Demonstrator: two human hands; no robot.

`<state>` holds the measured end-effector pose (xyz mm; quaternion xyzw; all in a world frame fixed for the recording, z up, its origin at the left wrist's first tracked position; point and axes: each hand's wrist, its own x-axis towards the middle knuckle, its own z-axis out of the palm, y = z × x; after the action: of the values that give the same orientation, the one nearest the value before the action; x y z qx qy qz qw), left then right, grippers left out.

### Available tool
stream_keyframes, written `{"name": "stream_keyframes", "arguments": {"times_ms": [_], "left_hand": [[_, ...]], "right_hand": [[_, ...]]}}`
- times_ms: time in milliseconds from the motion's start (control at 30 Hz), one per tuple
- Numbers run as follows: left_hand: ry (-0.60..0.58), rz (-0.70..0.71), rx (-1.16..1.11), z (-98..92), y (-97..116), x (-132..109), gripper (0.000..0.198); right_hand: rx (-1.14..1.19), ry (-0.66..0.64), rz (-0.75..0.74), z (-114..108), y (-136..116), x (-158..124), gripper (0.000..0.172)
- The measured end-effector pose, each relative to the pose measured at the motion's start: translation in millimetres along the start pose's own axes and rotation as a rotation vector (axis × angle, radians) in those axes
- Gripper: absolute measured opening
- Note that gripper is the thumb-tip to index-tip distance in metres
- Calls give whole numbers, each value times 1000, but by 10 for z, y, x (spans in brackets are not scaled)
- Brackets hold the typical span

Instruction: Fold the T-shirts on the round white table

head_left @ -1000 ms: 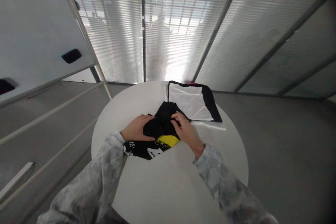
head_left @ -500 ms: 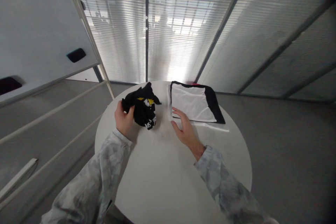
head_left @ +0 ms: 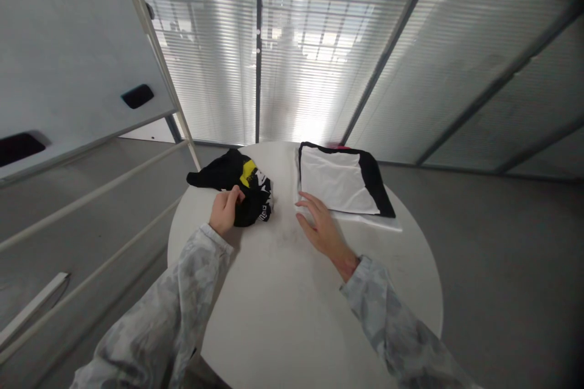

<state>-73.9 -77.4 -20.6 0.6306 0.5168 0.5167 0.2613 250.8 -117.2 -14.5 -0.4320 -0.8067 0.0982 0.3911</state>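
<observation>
A crumpled black garment (head_left: 237,185) with a yellow patch and white print lies at the far left of the round white table (head_left: 292,298). My left hand (head_left: 225,210) is closed on its near edge. My right hand (head_left: 319,225) lies flat and open on the tabletop, fingers reaching the near left corner of a folded white and black garment (head_left: 340,181). That folded garment rests on a white sheet at the table's far side.
A slanted whiteboard on a metal frame (head_left: 68,73) stands at the left, close to the table. Glass walls with blinds (head_left: 319,48) run behind. Grey floor surrounds the table.
My left hand carried the black garment from the table's middle to the far left and set it down there. My right hand let go of it and moved beside the folded garment.
</observation>
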Motion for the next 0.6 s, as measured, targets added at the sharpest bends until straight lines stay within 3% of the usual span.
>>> {"name": "stream_keyframes", "arguments": {"times_ms": [100, 167, 200, 267, 367, 500, 600], "left_hand": [[-1, 6, 75, -8, 9, 40, 51], [44, 84, 267, -34, -2, 70, 31], [38, 133, 366, -49, -15, 83, 35], [-31, 205, 521, -76, -51, 103, 42], [-135, 172, 652, -103, -111, 124, 22], [-162, 104, 635, -124, -114, 119, 6], [-64, 193, 421, -126, -24, 92, 12]], "right_hand": [[-5, -4, 0, 2, 4, 3, 25], [-7, -7, -1, 2, 1, 7, 24], [-8, -9, 1, 3, -1, 9, 24], [-10, -14, 6, 7, -5, 12, 23], [-12, -21, 10, 18, -2, 9, 21], [-16, -24, 0, 24, 9, 4, 20], [-12, -17, -22, 30, 6, 7, 24]]}}
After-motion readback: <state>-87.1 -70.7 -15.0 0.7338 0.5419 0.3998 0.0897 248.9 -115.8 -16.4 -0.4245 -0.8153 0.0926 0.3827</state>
